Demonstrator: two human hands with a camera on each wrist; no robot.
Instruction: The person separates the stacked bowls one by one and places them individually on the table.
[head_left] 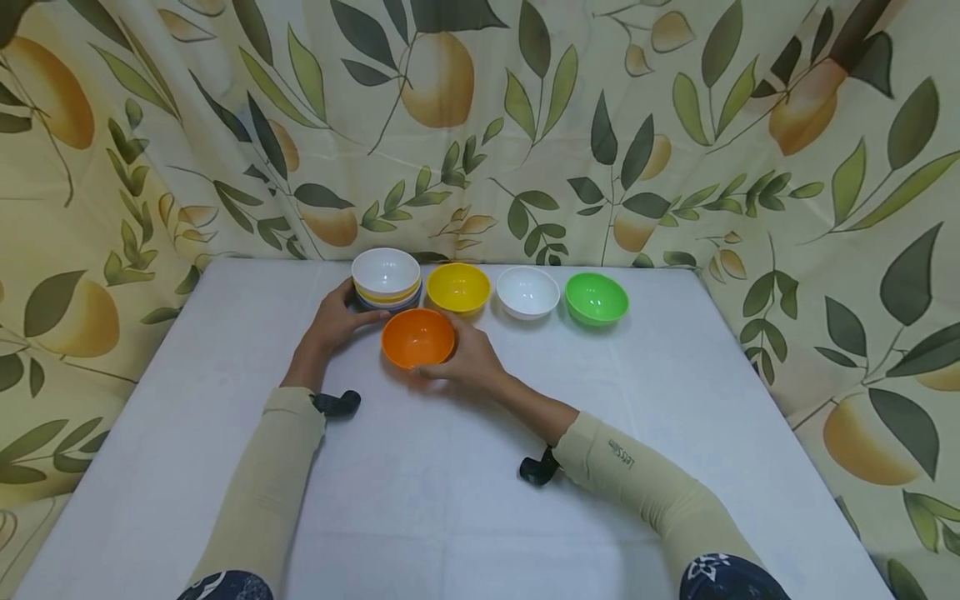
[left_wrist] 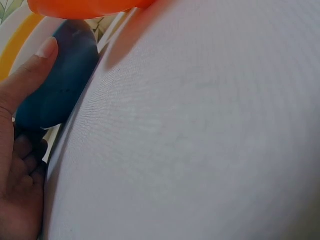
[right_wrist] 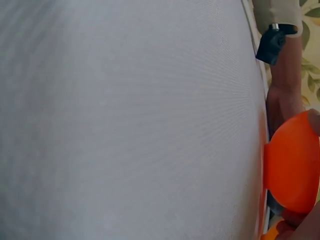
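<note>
At the table's back left stands a stack of nested bowls, with a white bowl on top, a yellow rim under it and a blue bowl lowest. My left hand holds this stack from the left, thumb against the blue bowl's side. An orange bowl, upright, is just in front of the stack. Its right side is gripped by my right hand, thumb near the front and fingers behind. In the right wrist view the orange bowl is at or very near the cloth; I cannot tell if it touches.
Right of the stack, a yellow bowl, a white bowl and a green bowl stand in a row along the back edge. A white cloth covers the table. Behind it hangs a fruit-and-leaf patterned curtain.
</note>
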